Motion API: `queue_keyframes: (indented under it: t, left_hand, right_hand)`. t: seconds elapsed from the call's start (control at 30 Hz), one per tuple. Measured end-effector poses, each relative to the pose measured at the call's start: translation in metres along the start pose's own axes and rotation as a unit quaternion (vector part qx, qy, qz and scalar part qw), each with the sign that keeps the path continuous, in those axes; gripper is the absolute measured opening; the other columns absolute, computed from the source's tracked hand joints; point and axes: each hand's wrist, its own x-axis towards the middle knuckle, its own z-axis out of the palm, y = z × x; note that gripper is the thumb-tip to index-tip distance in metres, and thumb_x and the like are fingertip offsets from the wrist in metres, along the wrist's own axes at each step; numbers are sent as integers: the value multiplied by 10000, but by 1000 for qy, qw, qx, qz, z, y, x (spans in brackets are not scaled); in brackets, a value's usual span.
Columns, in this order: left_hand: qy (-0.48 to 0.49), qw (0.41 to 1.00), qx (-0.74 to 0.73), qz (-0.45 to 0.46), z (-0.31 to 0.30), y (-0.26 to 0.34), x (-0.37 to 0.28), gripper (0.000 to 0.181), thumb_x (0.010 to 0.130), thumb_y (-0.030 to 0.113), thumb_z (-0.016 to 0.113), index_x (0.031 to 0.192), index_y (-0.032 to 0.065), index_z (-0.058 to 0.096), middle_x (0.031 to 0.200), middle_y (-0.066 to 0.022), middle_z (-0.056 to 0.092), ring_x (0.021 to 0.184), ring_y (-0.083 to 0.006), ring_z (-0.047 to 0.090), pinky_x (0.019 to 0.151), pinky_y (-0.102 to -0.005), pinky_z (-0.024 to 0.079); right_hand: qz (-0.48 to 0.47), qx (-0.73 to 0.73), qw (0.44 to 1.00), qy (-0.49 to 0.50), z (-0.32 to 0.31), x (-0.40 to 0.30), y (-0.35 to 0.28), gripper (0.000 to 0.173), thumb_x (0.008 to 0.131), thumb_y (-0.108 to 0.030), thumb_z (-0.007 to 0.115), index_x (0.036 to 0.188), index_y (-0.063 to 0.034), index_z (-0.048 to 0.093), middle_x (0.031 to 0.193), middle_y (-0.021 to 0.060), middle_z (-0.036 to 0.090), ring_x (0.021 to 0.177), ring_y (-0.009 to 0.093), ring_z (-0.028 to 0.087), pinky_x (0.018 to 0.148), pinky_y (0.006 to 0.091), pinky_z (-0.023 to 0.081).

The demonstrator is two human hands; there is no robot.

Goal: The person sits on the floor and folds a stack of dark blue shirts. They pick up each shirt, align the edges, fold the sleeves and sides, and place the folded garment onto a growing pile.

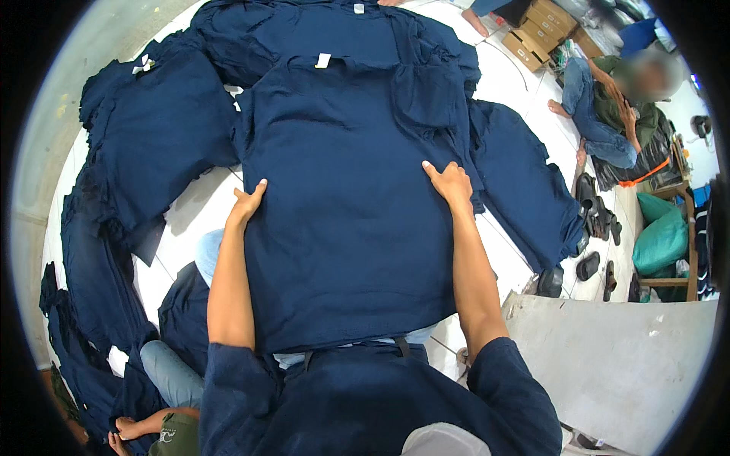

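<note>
A navy T-shirt [348,211] lies spread before me, its neckline with a white tag [323,60] at the far end and its hem near my waist. My left hand [248,202] holds the shirt's left side edge, thumb on top. On the opposite edge, my right hand [450,181] rests with its thumb over the fabric and its other fingers bent; whether it grips cloth I cannot tell. A folded sleeve [428,97] lies on the shirt's upper right. Beneath and beyond it is another navy shirt [342,31].
Piles of navy shirts [165,131] curve around the left, with more navy shirts [519,176] at right, on white floor tiles [199,199]. One person [604,108] sits at upper right; another person's hand [128,427] touches cloth at lower left. Sandals [587,265] and cardboard boxes [536,34] are at right.
</note>
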Motion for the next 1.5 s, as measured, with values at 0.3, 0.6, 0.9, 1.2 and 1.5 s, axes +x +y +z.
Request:
queue_keyframes:
  t: [0.3,0.6,0.9,1.2,1.5]
  left_hand:
    - [-162,878,-449,-27,-37,38,-50,679,910,358,736,1420,-21,495,1414,-157,558,1232,-288,578,1071,-384,456]
    - [158,859,-403,273,-133,91,-161,675,952,469,584,1444,17,492,1525,-154,443,1434,-279,398,1218,-423,224]
    - [-303,772,-349,436,88,383,-197,589,964,326,612,1374,-82,495,1429,-210,513,1334,-293,492,1164,-359,324]
    - [-528,686,-418,275,251,506,-230,310,845,168,551,1105,2,589,1048,-132,639,1032,-247,603,962,-387,480]
    - [-507,834,-198,91,418,359,-96,711,967,383,565,1433,-120,380,1364,-286,542,1059,-398,681,1026,-451,500]
  right_hand:
    - [26,514,832,-207,-15,39,50,1159,810,-520,791,1473,208,179,1507,376,323,1396,411,407,1116,462,380]
    - [-131,772,599,168,-196,-119,121,299,966,-267,684,1141,-27,648,1074,82,695,985,196,666,898,359,533]
    - [-120,726,594,325,-352,-32,325,248,930,-147,702,1085,43,665,1060,160,716,943,279,691,888,408,547]
    - [-41,614,517,595,-407,15,436,393,999,-258,554,1236,55,582,1233,154,637,1089,320,645,910,551,540]
    - [336,751,448,351,-26,29,564,479,954,-524,547,1187,-107,579,1080,109,642,886,322,637,698,474,582]
